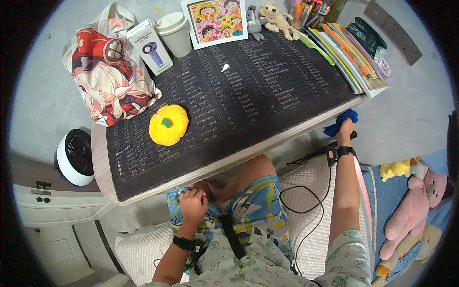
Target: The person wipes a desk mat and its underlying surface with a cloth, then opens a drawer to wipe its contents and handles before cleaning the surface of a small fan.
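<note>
My right hand (345, 128) grips a crumpled dark blue cloth (340, 121) just off the desk's right front corner. My left hand (193, 202) rests on my thigh, fingers curled, with nothing seen in it. A round yellow plush pumpkin (168, 125) with a green stem lies on the black desk mat (251, 100) at the left. Farther back on the mat is a small white scrap (225, 67). A printed fabric tote bag (111, 75) stands at the desk's left end, beside a boxed handheld fan (150, 48).
Along the back are a lidded cup (175, 36), a white picture frame (217, 21), two plush toys and a pen holder. Books (351, 57) lie at the right. A white fan (75, 156) stands left of the desk. Cables cross the bed (312, 222); a pink plush bear (408, 215) lies at right.
</note>
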The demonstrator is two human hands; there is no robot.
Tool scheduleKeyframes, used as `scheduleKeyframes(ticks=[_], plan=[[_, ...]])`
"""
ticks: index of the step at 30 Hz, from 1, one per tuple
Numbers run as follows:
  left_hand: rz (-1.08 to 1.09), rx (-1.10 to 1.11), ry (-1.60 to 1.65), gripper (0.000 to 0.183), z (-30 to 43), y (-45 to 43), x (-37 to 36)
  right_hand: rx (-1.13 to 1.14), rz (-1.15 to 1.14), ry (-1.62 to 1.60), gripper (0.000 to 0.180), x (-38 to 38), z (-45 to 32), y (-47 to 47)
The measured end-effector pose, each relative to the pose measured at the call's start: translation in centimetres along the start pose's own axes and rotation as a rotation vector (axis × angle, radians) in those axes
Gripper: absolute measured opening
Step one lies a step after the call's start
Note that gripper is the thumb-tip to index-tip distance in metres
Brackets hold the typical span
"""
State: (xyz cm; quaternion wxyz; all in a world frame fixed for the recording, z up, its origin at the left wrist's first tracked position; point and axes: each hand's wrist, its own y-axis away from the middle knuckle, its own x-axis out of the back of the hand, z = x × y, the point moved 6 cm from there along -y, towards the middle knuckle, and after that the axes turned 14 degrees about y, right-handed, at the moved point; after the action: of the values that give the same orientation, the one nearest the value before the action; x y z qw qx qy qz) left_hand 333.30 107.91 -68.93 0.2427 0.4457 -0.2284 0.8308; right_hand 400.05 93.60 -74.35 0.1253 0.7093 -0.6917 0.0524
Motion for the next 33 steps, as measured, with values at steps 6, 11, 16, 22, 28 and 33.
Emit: scheduleKeyframes(ticks=[6, 11, 16, 22, 28, 33], plan=[[-0.028, 0.018, -0.029, 0.011, 0.3, 0.6, 0.1, 0.187, 0.02, 0.052, 0.018, -1.2, -2.0, 8.2], [0.001, 0.026, -0.007, 0.01, 0.3, 1.7, 1.2, 0.329, -0.099, 0.166, 0.014, -2.9, -3.4, 16.8], [0.02, 0.039, 0.007, 0.008, 0.2, 3.6, 2.2, 0.313, -0.26, 0.272, 0.015, -3.0, -7.0, 28.6], [0.036, 0.046, 0.043, 0.006, -0.1, 4.9, 2.9, 0.524, -0.242, 0.348, 0.012, -2.6, -8.9, 36.0], [0.076, 0.027, 0.043, 0.007, -1.0, 6.2, 3.5, 0.562, -0.39, 0.391, 0.015, -3.9, -9.9, 41.1], [0.048, 0.052, 0.059, 0.007, -1.4, 6.9, 3.8, 0.634, -0.524, 0.373, 0.019, -4.0, -11.3, 46.7]])
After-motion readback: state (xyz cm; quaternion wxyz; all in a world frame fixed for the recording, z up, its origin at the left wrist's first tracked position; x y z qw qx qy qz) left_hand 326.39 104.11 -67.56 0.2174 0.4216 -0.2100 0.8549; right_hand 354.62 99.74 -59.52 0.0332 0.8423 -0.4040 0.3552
